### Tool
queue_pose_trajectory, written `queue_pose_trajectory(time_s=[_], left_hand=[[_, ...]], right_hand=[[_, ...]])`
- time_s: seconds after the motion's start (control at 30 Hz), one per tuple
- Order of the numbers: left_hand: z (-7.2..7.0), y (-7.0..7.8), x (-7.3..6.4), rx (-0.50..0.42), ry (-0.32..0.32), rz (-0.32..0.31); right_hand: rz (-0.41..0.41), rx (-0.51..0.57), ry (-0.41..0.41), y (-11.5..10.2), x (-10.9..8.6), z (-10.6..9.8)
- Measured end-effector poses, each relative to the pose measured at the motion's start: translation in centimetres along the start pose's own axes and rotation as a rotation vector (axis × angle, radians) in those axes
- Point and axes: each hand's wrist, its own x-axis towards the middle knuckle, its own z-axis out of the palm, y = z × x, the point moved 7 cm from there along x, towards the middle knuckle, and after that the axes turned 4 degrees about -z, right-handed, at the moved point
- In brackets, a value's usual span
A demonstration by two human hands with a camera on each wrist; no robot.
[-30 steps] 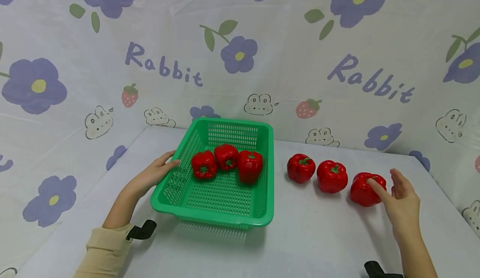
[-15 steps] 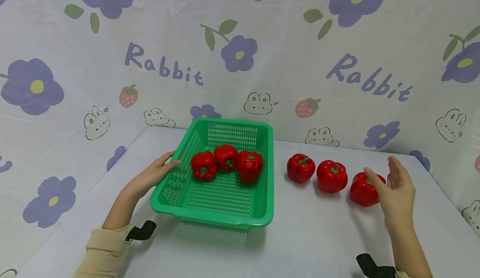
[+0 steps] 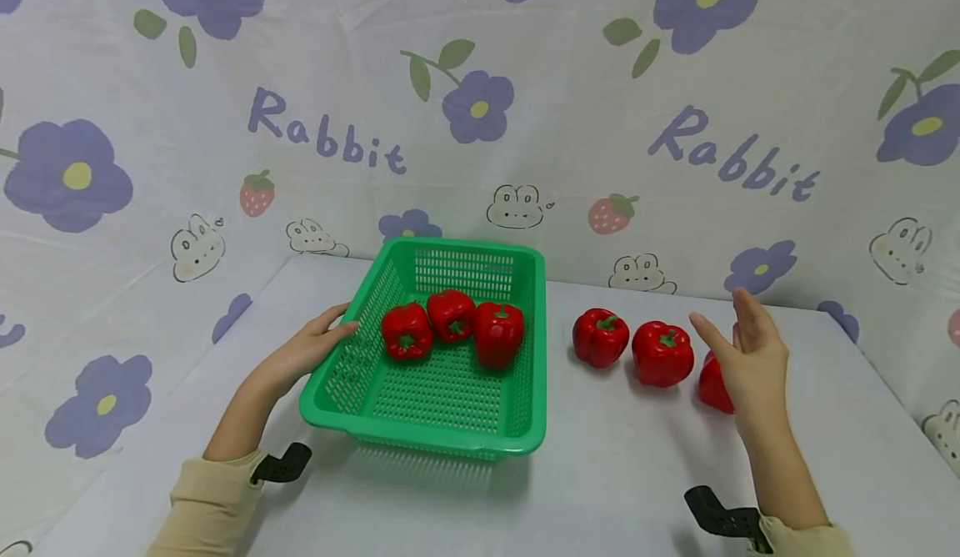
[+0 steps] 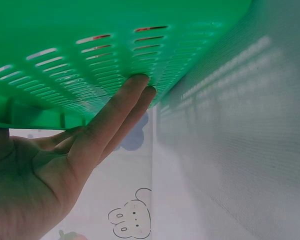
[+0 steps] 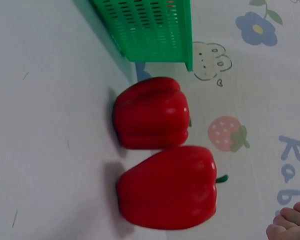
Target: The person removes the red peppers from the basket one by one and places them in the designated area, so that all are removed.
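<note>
A green plastic basket [image 3: 420, 440] stands on the table, with three red bell peppers [image 3: 499, 336] inside. My left hand [image 3: 303, 353] holds the basket's left rim; in the left wrist view its straight fingers [image 4: 115, 117] lie against the slotted outer wall, while the thumb reaches over the rim. Right of the basket, a red bell pepper [image 3: 601, 338], a second bell pepper [image 3: 663, 354] and a third bell pepper [image 3: 716, 384] form a slanting row. My right hand [image 3: 753, 365], thumb and fingers spread, is raised before the third pepper, partly hiding it, and holds nothing.
A white cloth covers the table [image 3: 622, 482]. Behind it hangs a patterned curtain [image 3: 570, 148] with flowers and rabbits, meeting the table's back edge. Black wrist mounts [image 3: 281, 463] sit on both forearms.
My right hand has moved left and farther back, from beside the rightmost pepper to in front of it. The peppers, the basket and my left hand have stayed in place.
</note>
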Motion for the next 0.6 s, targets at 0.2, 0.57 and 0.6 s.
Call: queue_pose_trajectory(time_s=[0.2, 0.57, 0.6], left_hand=[[0.0, 0.0, 0.0, 0.004, -0.001, 0.001], [0.0, 0.1, -0.1, 0.001, -0.003, 0.003], [0.0, 0.1, -0.1, -0.001, -0.003, 0.001]], right_hand=[[-0.025, -0.003, -0.048, -1.1, 0.1, 1.8], [-0.098, 0.002, -0.171, -3.0, -0.1, 5.4], [-0.107, 0.002, -0.186, -3.2, -0.1, 5.8]])
